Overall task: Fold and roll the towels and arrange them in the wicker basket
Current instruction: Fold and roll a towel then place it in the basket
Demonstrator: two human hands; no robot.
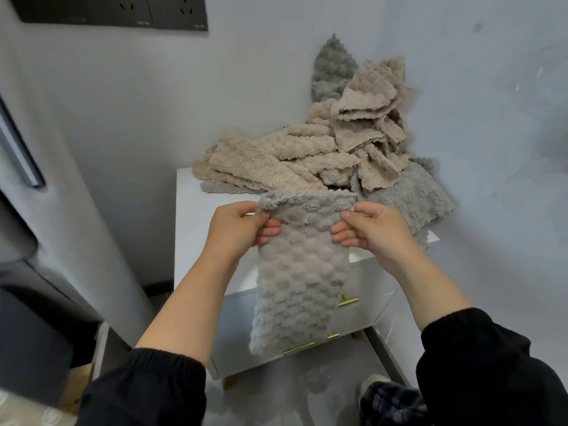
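Note:
A grey bubble-textured towel [299, 272] hangs lengthwise in front of the white nightstand [196, 216], folded narrow. My left hand [238, 227] pinches its top left corner and my right hand [373, 229] pinches its top right corner, both held just above the cabinet's top. Behind them a heap of beige towels [310, 149] and grey towels [421, 198] is piled on the nightstand against the wall corner. One grey towel [333, 67] stands up against the wall. No wicker basket is in view.
The nightstand has drawers with gold bar handles [347, 301]. A grey curved panel [61, 149] stands close on the left, with a dark socket plate [123, 9] on the wall above. My foot [376, 384] is on the grey floor below the drawers.

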